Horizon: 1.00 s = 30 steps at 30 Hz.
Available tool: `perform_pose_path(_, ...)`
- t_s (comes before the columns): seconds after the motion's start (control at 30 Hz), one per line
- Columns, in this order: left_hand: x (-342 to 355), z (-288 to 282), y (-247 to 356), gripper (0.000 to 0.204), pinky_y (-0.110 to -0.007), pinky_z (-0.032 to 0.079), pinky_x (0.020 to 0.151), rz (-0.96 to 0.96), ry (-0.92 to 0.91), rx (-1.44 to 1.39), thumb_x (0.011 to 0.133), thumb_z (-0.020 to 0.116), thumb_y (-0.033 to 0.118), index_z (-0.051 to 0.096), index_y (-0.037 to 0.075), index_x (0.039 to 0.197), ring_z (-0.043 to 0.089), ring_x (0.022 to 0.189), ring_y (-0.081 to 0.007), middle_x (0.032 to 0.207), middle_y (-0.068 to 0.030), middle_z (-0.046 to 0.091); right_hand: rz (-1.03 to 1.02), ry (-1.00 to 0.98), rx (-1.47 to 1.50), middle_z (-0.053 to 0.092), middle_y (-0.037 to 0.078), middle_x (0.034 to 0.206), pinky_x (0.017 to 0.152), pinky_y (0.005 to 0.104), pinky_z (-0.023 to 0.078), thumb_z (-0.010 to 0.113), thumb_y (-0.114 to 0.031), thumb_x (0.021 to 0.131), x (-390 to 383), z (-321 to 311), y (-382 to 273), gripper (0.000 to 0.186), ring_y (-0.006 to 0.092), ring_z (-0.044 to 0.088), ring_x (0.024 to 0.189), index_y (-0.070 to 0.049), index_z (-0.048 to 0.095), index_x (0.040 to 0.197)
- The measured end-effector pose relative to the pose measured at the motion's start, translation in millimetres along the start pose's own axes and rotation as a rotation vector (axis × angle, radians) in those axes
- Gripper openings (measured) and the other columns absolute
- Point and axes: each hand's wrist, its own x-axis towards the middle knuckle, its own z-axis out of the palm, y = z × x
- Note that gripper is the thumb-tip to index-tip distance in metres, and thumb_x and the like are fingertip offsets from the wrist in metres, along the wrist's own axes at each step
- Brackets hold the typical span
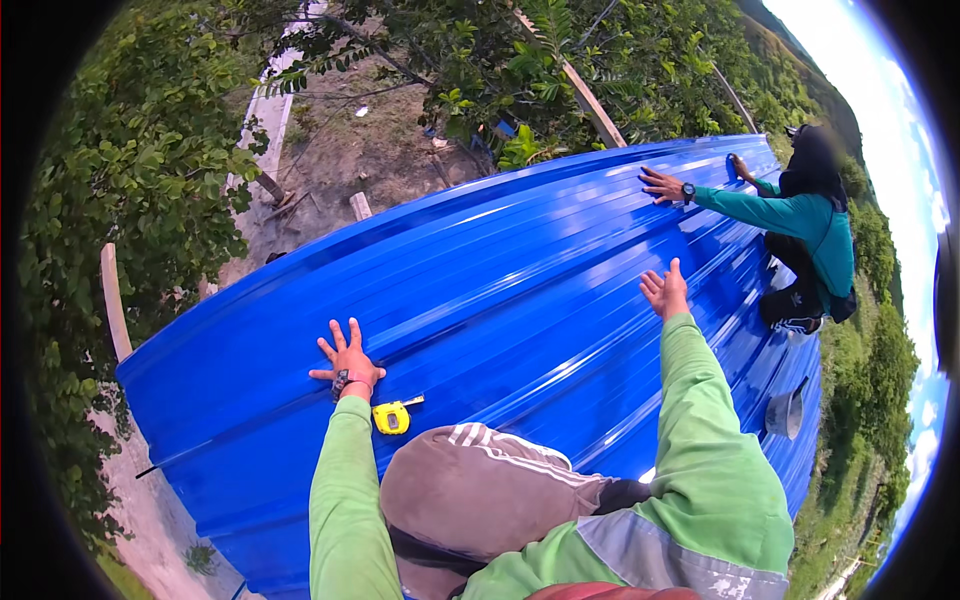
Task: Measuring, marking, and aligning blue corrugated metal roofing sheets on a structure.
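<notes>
Blue ribbed metal roofing sheets (480,290) spread out under me. My left hand (347,362) rests palm down on the sheet with its fingers spread, a dark watch on its wrist. Just beside that wrist lies a yellow tape measure (391,418), a short bit of its blade sticking out. My right hand (667,290) is stretched forward over the sheet, fingers apart and nothing in it; whether it touches the metal I cannot tell. At the far right a co-worker in a teal top (815,235) crouches on the sheets, both hands placed on them near the far edge.
A grey bucket-like container (785,412) stands on the sheets to my right. Beyond the far edge the roof drops to bare ground (350,130) and trees (130,170). Wooden posts (115,300) rise near the edge. Green hillside (880,370) lies to the right.
</notes>
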Motion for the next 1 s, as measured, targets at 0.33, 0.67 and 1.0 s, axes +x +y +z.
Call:
perform_pose_path(0.33,5.7,3.4,-3.1,0.114,-0.072,0.011,0.098,-0.006,0.013,0.017,0.059,0.084,0.029,0.007,0.039,0.142,-0.001,0.139,-0.0299,0.151,0.0037,-0.008,-0.007,-0.543,-2.044,0.015,0.035,0.14,0.106,0.0439,0.025,0.055,-0.073,0.067,-71.8,-2.5,159.0,0.118,0.0442,0.019,0.132,0.008,0.007,0.139)
perform_pose_path(0.67,9.9,7.8,-8.0,0.118,-0.073,0.013,0.096,-0.009,0.008,0.026,0.058,0.084,0.028,0.002,0.04,0.142,-0.001,0.139,-0.0312,0.151,0.0035,-0.01,0.284,-0.386,-1.168,0.036,0.018,0.136,0.092,0.0497,0.038,0.054,-0.06,0.079,-46.2,-15.8,111.6,0.083,0.0346,0.044,0.116,-0.008,0.029,0.138)
perform_pose_path(1.0,6.2,2.3,-1.9,0.115,-0.073,0.012,0.097,0.002,0.019,0.004,0.058,0.084,0.028,0.007,0.039,0.142,0.0,0.139,-0.0302,0.151,0.0032,-0.008,0.189,-0.276,-1.288,0.039,0.02,0.135,0.098,0.0411,0.036,0.056,-0.057,0.08,-28.3,-49.1,118.9,0.085,0.0323,0.041,0.122,0.002,0.032,0.135)
